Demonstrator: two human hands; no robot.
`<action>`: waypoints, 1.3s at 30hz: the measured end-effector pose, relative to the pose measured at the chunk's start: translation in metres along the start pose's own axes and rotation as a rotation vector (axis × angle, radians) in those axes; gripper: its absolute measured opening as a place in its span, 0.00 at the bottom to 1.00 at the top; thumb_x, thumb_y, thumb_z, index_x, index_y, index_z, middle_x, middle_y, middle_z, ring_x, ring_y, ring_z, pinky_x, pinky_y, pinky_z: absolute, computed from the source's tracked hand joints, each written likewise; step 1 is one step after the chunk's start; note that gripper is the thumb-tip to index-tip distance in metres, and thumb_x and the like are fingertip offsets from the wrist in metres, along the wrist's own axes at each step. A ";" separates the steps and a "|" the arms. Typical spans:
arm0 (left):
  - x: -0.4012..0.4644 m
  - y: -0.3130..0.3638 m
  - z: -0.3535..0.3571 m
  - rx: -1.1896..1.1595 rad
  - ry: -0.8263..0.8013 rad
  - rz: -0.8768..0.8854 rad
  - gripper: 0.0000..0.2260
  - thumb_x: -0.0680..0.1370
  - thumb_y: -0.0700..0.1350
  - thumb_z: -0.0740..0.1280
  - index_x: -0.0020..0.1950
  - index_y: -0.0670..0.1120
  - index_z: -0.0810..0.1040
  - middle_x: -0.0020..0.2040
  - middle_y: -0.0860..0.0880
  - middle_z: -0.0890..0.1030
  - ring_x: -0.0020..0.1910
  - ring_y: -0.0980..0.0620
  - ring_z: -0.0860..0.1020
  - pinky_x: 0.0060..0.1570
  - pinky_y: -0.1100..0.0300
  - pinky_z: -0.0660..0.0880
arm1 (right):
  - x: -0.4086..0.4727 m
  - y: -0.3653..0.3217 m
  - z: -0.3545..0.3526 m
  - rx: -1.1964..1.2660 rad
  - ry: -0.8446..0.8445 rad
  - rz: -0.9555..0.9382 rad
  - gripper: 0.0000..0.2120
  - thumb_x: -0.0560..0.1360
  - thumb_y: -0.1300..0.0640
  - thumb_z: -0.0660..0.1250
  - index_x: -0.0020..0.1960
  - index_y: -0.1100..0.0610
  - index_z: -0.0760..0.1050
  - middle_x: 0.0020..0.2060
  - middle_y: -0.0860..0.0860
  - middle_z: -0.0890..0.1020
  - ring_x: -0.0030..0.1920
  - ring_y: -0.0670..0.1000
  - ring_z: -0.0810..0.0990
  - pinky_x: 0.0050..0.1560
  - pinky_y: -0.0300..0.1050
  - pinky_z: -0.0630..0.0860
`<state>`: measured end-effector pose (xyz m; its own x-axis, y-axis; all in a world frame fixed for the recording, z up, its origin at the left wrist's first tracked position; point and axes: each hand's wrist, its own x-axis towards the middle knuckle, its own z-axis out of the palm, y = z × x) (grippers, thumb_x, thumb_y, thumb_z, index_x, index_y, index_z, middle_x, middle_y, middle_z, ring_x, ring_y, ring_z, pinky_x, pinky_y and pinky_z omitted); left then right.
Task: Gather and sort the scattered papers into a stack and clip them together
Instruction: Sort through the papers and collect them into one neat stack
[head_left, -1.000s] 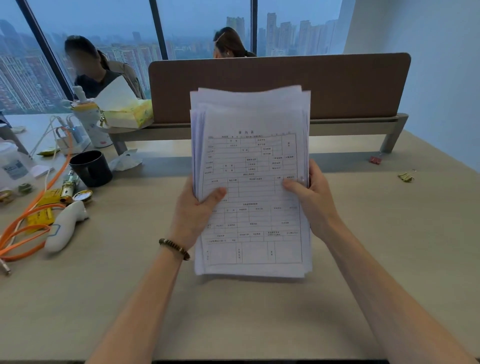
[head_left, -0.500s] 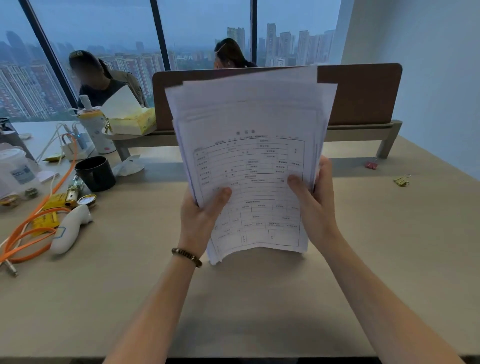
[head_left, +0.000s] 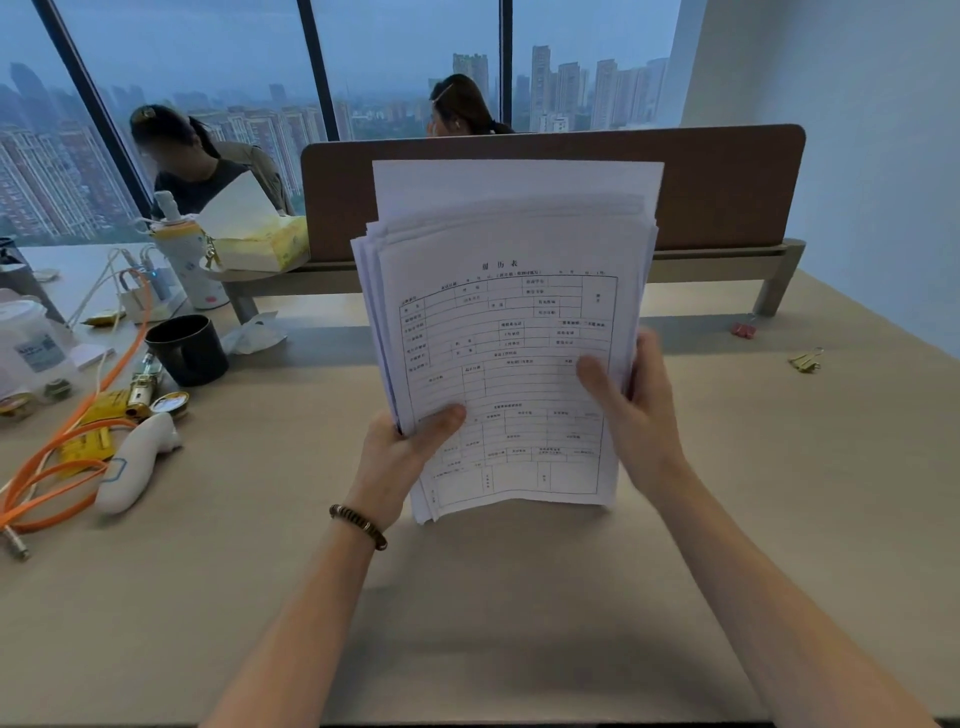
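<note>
Both hands hold the stack of papers (head_left: 511, 332) upright above the middle of the table (head_left: 779, 493), its bottom edge just over the surface or resting on it — which one cannot be told. The left hand (head_left: 400, 457) is closed on the lower left edge, thumb across the printed front sheet. The right hand (head_left: 631, 410) is at the right edge with the thumb on the front; it is blurred, so how firmly it grips is unclear.

The sheets are light, thin and floppy, and they slide on one another: the top edges fan out unevenly, one sheet well above the rest. A pinch low on both side edges looks best for squaring them.

The table around the stack is bare. A black mug (head_left: 187, 348) and an orange cable (head_left: 78, 431) crowd the left edge, while a gold clip (head_left: 805, 359) and a red clip (head_left: 744, 329) lie toward the far right edge, within an open reach.
</note>
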<state>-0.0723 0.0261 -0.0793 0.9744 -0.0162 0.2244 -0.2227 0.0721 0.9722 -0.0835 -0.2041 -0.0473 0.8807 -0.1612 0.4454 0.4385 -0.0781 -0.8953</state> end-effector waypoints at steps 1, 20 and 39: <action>0.000 0.000 -0.001 0.003 -0.002 -0.002 0.11 0.76 0.39 0.72 0.59 0.45 0.82 0.56 0.47 0.86 0.56 0.47 0.84 0.53 0.50 0.82 | 0.009 -0.013 -0.002 0.031 -0.013 -0.062 0.24 0.76 0.50 0.71 0.67 0.52 0.66 0.54 0.51 0.84 0.54 0.53 0.85 0.53 0.62 0.82; -0.005 0.004 0.000 -0.073 -0.040 0.005 0.12 0.76 0.37 0.71 0.60 0.43 0.82 0.55 0.48 0.86 0.55 0.49 0.84 0.49 0.58 0.81 | 0.070 -0.088 -0.012 -0.549 -0.053 -0.440 0.19 0.77 0.53 0.71 0.66 0.39 0.76 0.56 0.46 0.74 0.56 0.37 0.72 0.57 0.42 0.79; -0.008 -0.002 0.001 -0.074 -0.072 -0.025 0.13 0.74 0.37 0.72 0.57 0.48 0.82 0.54 0.52 0.87 0.55 0.52 0.84 0.49 0.61 0.81 | 0.041 -0.045 -0.014 0.203 -0.129 0.009 0.31 0.71 0.55 0.76 0.70 0.59 0.70 0.58 0.57 0.83 0.54 0.56 0.85 0.52 0.59 0.83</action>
<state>-0.0801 0.0250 -0.0833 0.9742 -0.0900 0.2071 -0.1931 0.1439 0.9706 -0.0698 -0.2212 0.0111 0.8947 -0.0327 0.4456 0.4460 0.1246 -0.8863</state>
